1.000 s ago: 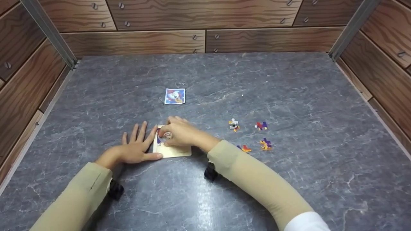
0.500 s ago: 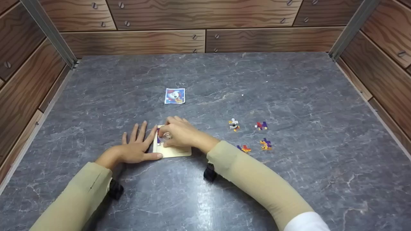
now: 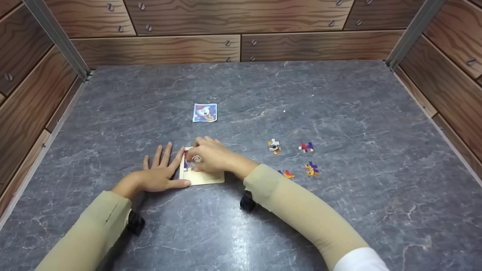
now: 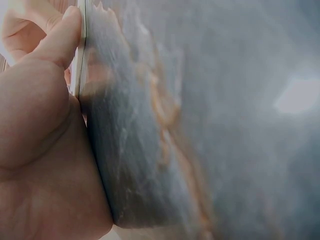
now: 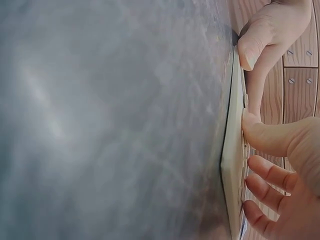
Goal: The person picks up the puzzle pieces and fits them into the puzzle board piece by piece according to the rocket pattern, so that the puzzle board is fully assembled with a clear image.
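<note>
A cream puzzle board (image 3: 209, 178) lies flat on the grey marbled table, with purple, red and white puzzle pieces in its upper part. My left hand (image 3: 158, 177) rests flat beside its left edge, fingers spread, the thumb on its near left corner. Over the board, my right hand (image 3: 212, 152) holds a white puzzle piece (image 3: 196, 159) between thumb and curled fingers, partly hidden beneath them. In the right wrist view, the right thumb and fingertips touch the pieces on the board's top face (image 5: 231, 165). The left wrist view shows the left thumb (image 4: 62, 37) against the board's edge.
Several loose puzzle pieces (image 3: 274, 146) lie to the right, one of them (image 3: 288, 174) partly covered by the right sleeve. A small square picture card (image 3: 205, 113) with a rocket lies beyond the board. Wood-patterned walls (image 3: 241, 19) enclose the back and sides.
Both hands stay in place. The right fingers shift very slightly over the white puzzle piece; the board and the loose pieces have not moved.
</note>
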Demonstrator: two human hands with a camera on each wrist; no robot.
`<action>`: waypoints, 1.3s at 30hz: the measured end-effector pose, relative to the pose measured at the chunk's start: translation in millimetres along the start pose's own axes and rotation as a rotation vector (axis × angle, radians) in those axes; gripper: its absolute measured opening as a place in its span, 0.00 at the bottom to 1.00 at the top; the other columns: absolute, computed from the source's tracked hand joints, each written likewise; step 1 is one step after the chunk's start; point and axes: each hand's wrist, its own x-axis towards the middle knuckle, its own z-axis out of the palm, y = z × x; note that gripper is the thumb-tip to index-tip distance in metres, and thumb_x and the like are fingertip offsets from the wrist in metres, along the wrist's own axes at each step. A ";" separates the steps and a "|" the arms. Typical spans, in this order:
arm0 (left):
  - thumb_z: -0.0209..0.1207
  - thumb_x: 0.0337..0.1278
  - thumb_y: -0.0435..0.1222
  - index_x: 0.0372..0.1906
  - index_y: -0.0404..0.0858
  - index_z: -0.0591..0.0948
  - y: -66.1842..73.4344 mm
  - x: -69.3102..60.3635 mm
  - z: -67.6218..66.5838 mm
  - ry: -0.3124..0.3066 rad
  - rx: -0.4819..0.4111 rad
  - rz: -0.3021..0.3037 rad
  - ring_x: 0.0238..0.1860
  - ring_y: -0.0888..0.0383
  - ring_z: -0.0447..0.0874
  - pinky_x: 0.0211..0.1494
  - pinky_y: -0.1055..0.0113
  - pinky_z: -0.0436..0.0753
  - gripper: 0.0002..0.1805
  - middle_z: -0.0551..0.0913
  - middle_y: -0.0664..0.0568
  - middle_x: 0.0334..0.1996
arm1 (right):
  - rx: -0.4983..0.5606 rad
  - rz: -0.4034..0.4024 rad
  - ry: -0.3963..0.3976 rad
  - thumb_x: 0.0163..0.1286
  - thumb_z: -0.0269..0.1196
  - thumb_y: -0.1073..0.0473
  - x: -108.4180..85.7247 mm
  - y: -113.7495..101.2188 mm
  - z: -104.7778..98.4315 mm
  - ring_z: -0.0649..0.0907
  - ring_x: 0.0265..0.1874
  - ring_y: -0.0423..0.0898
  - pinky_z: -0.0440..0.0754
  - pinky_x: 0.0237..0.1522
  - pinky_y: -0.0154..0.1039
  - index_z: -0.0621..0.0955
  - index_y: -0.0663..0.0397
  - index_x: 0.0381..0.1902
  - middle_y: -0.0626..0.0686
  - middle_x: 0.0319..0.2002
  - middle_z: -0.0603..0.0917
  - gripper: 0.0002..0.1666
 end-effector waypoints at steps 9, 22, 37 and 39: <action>0.44 0.54 0.69 0.73 0.45 0.30 -0.6 0.6 -0.4 -0.002 -0.002 0.000 0.66 0.37 0.12 0.56 0.31 0.25 0.55 0.18 0.36 0.68 | -0.010 -0.019 0.001 0.56 0.68 0.49 -0.9 1.0 0.5 0.68 0.46 0.44 0.65 0.50 0.39 0.81 0.40 0.51 0.48 0.50 0.72 0.23; 0.44 0.54 0.69 0.73 0.46 0.29 -1.2 0.8 0.5 -0.007 -0.010 0.004 0.66 0.38 0.12 0.57 0.31 0.25 0.55 0.17 0.37 0.68 | 0.044 -0.060 0.033 0.57 0.68 0.53 -2.0 6.2 -1.5 0.71 0.44 0.45 0.68 0.48 0.38 0.83 0.42 0.50 0.50 0.45 0.75 0.21; 0.43 0.51 0.71 0.72 0.46 0.28 -1.8 3.2 1.4 -0.021 -0.008 -0.029 0.65 0.38 0.10 0.57 0.32 0.24 0.57 0.16 0.37 0.68 | 0.237 -0.103 0.152 0.62 0.65 0.56 -24.3 35.1 -19.2 0.77 0.45 0.47 0.74 0.48 0.39 0.80 0.57 0.51 0.53 0.44 0.79 0.20; 0.43 0.49 0.72 0.72 0.47 0.28 -1.6 4.1 2.0 -0.026 -0.006 -0.042 0.65 0.39 0.10 0.57 0.33 0.24 0.58 0.16 0.38 0.68 | 0.257 -0.103 0.155 0.63 0.65 0.57 -29.4 39.0 -20.8 0.78 0.44 0.48 0.75 0.46 0.39 0.81 0.58 0.51 0.54 0.44 0.79 0.19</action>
